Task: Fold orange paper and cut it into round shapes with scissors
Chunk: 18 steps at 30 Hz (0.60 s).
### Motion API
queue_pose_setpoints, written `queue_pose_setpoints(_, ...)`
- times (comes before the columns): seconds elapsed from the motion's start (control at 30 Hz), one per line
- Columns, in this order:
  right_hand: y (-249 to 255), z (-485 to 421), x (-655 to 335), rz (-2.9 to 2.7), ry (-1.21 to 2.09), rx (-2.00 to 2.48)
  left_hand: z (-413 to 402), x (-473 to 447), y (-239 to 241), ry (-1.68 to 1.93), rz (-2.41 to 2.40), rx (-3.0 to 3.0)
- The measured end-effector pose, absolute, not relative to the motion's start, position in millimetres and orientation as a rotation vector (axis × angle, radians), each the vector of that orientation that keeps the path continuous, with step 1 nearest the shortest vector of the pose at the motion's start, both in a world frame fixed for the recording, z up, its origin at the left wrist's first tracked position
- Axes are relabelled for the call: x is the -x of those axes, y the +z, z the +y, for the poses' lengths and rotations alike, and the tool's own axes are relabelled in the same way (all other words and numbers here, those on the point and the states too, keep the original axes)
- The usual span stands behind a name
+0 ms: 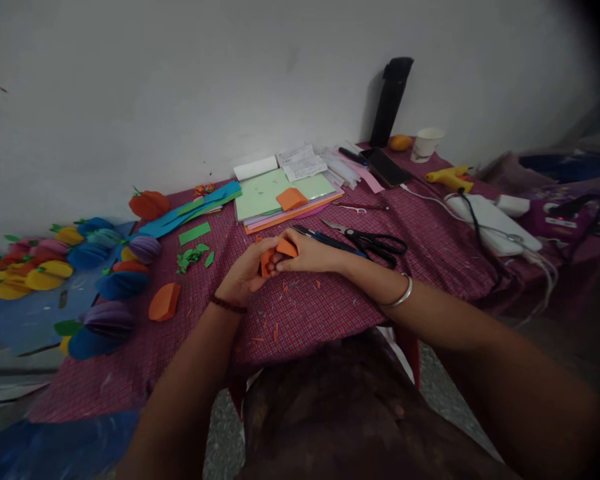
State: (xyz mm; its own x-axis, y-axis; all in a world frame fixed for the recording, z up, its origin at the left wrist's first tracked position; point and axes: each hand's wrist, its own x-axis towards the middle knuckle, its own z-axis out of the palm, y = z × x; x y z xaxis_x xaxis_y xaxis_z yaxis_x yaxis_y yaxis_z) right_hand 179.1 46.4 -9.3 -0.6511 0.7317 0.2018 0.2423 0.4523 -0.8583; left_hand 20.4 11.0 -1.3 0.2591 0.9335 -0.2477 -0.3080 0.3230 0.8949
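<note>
Dimly lit though my view was, I made out the orange paper [267, 263] in front of me, held just above the near middle of the checked tabletop [300, 313]. It was bright and matte, with flat faces and crisp edges showing between the fingers. Thin orange trimmings [276, 331] lay scattered on the cloth below it.

My left hand [243, 272] had its grip closed on the paper's left side, the fingers curled around it. My right hand [313, 252] met it from the other side, its grip also clamped on orange paper, fingers bent over and thumb tucked beneath, so that the two hands nearly touched. The scissors [373, 243] lay just beyond my right wrist, blades parted.

The fingers covered most of the paper, so I couldn't tell its full outline, nor whether the two orange patches belonged to one piece. My right hand hid the near ends of some dark tools [330, 241], and the forearms ran out of frame at the bottom.
</note>
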Motion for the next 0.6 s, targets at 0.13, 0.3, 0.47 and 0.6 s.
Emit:
queue_pose_setpoints(0.13, -8.2, 47.3, -182.3, -2.079, 1.305, 0.747, 10.9, -20.3, 1.5, 1.009, 0.946, -0.806)
queue_pose_setpoints(0.3, -3.7, 44.3, -183.6, -2.010, 1.413, 0.757, 11.9, -19.3, 0.2, 1.051, 0.914, -0.798)
queue_pose_setpoints(0.47, 0.7, 42.3, -182.8, -1.981, 1.490, 0.747, 13.4, -18.8, -3.9, 1.065, 0.876, -0.822)
queue_pose_setpoints(0.6, 0.2, 42.6, -182.4, -1.987, 1.500, 0.755, 13.1, -19.0, -3.3, 1.076, 0.909, -0.811)
